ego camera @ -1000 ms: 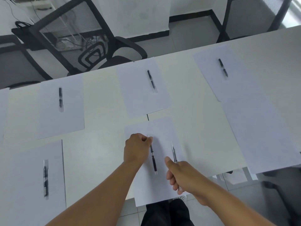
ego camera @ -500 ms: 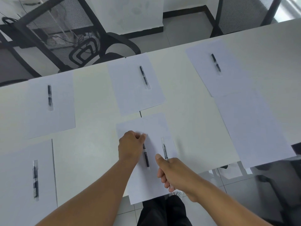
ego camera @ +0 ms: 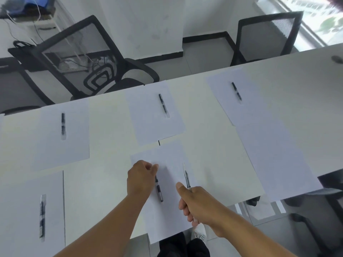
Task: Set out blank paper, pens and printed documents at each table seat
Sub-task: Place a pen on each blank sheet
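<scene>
The near sheet of paper is lying on the white table, its near end hanging over the table's edge. A black pen is resting lengthwise on it, and the left hand is pinching that pen's far end, its grip curled around it. Just to the right, the right hand is gripping a second pen in a clenched grip, the pen pointing away over the same sheet. Four other sheets, each carrying a pen, are lying farther out, while the sheet at right is bare. Mesh chairs are standing beyond the table.
</scene>
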